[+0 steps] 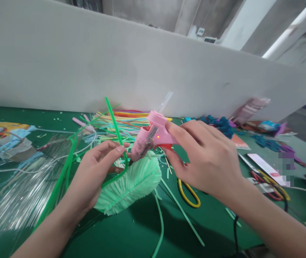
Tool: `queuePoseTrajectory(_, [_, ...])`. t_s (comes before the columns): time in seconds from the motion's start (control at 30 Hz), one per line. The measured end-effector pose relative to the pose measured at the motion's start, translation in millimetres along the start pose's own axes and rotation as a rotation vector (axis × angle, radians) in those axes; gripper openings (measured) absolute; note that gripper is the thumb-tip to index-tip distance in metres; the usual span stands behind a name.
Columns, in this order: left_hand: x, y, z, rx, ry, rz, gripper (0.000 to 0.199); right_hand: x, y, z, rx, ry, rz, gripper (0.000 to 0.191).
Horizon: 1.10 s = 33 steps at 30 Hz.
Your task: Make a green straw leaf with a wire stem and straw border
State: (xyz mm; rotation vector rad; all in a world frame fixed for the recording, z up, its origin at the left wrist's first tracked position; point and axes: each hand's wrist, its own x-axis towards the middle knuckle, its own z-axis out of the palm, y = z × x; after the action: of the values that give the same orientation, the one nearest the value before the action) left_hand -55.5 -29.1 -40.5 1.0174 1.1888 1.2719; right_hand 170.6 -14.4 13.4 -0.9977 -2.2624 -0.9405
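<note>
My right hand (206,154) is wrapped round a pink glue gun (147,138), its small orange light lit and a clear glue stick (165,101) jutting from the back. The gun's nozzle points down beside my left fingertips. Between thumb and fingers, my left hand (101,161) pinches a bright green stem (115,123) that bends near the fingertips. Just below the nozzle is a pale green pleated leaf (131,184); whether the left hand also grips it I cannot tell, and whether the nozzle touches stem or leaf is unclear.
Colourful pipe cleaners (126,118) lie piled along the white partition (115,61). Clear glossy strands (20,193) spread on the left. A yellow-handled pair of scissors (189,193), a white phone-like slab (266,168) and a black cord (235,233) are on the right.
</note>
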Motion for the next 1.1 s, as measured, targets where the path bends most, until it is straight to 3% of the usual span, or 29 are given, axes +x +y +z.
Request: queuePoseTrajectory(1.1, [1.5, -1.4, 0.7, 0.019, 0.019, -0.005, 0.03, -2.2, 9.5, -3.5, -0.033, 0.009, 0.059, 0.031])
